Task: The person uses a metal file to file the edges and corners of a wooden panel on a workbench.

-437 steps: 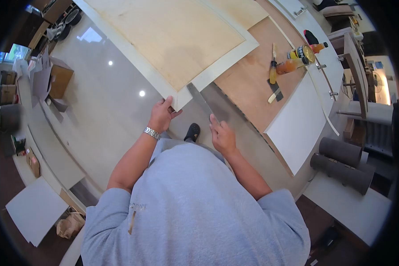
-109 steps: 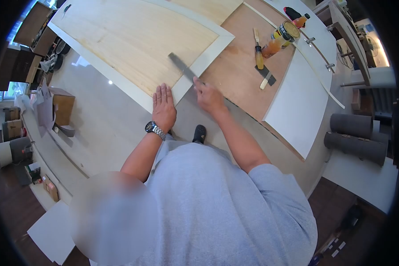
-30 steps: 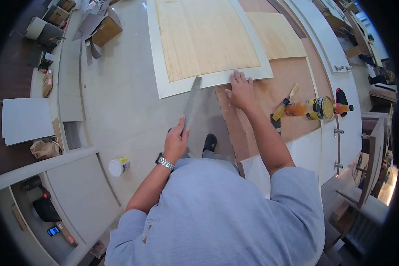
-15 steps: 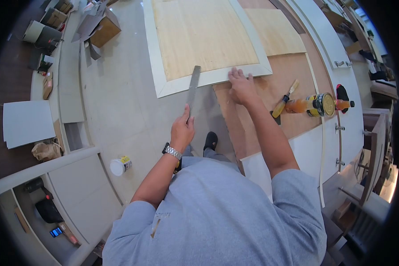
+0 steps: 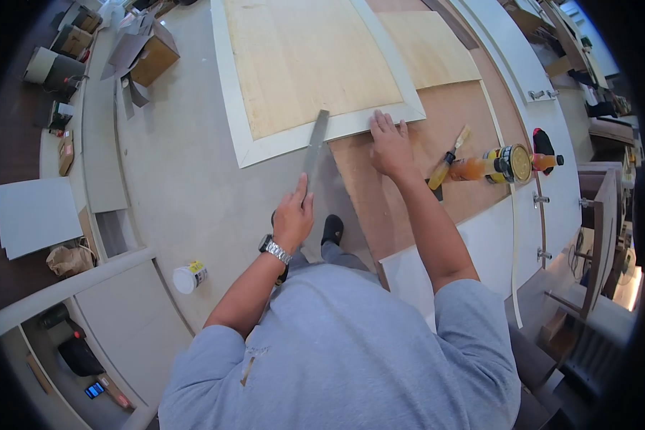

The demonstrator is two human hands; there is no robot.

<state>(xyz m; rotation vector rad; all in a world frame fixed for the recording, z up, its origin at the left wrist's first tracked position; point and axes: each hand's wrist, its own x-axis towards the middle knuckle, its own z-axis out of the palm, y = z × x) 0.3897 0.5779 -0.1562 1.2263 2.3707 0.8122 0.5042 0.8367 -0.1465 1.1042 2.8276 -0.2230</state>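
Note:
My left hand [image 5: 292,221], with a metal watch on the wrist, is closed on the lower end of a long flat metal file [image 5: 317,140]. The file's upper part crosses the near edge of a panel with a white frame [image 5: 283,143] and a pale wood centre [image 5: 312,57]. My right hand [image 5: 393,147] lies with its fingers spread on the frame's near edge, close to the right corner. Under that corner is a brown board [image 5: 473,107].
On the brown board are a yellow-handled tool [image 5: 439,174], an orange bottle [image 5: 467,169] and a can [image 5: 516,163]. A white tub [image 5: 186,279] stands on the floor at left. An opened cardboard box [image 5: 155,61] is at upper left.
The file was in the right hand in the earliest views and is now in the left. Over the last second it has slid slightly along the frame edge, and the view has shifted a little.

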